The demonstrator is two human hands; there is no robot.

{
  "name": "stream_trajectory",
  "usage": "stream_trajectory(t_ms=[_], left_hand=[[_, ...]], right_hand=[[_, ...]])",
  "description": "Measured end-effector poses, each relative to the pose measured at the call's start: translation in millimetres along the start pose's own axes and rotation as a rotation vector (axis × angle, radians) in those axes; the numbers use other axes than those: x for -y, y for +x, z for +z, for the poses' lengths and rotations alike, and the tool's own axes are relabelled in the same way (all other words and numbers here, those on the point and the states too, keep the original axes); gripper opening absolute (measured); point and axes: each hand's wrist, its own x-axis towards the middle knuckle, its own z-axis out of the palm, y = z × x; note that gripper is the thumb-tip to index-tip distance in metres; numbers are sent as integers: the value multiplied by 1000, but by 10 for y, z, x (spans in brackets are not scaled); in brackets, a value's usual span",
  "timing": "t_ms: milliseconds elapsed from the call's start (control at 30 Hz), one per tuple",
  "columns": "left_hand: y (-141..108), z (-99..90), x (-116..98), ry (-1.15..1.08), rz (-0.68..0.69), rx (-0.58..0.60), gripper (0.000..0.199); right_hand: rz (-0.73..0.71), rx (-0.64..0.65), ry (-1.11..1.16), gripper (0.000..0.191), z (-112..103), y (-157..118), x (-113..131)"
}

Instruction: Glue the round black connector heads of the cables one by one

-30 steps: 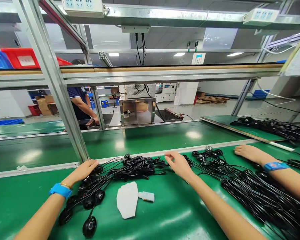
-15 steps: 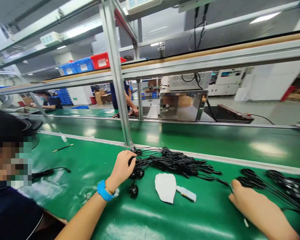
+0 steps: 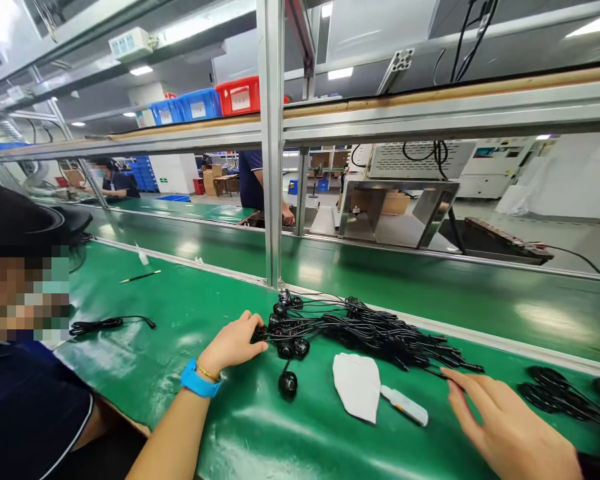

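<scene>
Cable bundle (image 3: pixel 360 328): black, tangled, round-headed ends.

- A factory assembly line is showing here: a long green conveyor belt (image 3: pixel 380 280) is running from 9 to 3 o'clock.
- Aluminium framing (image 3: pixel 271 147) is carrying blue and red bins (image 3: pixel 205 103) at 11 o'clock.
- Bundled black cables (image 3: pixel 370 330) are lying at 12 o'clock.
- Co-workers (image 3: pixel 253 177) are standing at neighbouring stations.

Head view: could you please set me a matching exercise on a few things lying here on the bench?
Things:
1. wristband
2. cloth
3. bin
4. cable bundle

Descriptions:
A. red, on the upper shelf
B. black, under the left hand
C. blue, on the left wrist
D. white, flat on the green mat

Pairs: 1-C, 2-D, 3-A, 4-B
</scene>
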Motion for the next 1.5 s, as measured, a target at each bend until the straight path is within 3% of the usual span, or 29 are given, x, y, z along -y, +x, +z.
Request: stream_trajectory(t_ms=[100,200,333,467,600,800,933,1067,1167,1267,1333,1500], left_hand=[[64,47,21,-26,-42,-9,45],[143,97,48,-45,-80,-55,48],[228,178,104,-76,-111,-64,49],[252,202,127,-108,-124,-54,37],[202,166,124,-137,-49,-35,34],[148,148,151,-139,55,7,26],[129,124,100,-104,56,-84,6],[29,-5,-29,-129,106,-153,5],[-75,-118,-128,-164,204,-115,6],[-133,-155,-178,-182,278,6,13],[-129,-127,-171,-156,254,41,25],[-32,24,-57,6,47,-106,28]], right_hand=[[-199,-68,-50,27,-27,296,200],[-316,-23,25,26,125,640,432],[-411,94,52,32,489,1054,717],[-410,100,20,29,715,1272,878],[-336,46,-26,35,678,1297,932],[-398,42,-21,33,464,1248,855],[-428,14,-1,29,434,1203,795],[-431,22,3,26,508,1192,774],[-415,20,-1,26,554,1226,765],[-403,21,-2,25,566,1273,762],[-401,23,6,25,562,1300,766],[-431,-14,65,34,523,1389,830]])
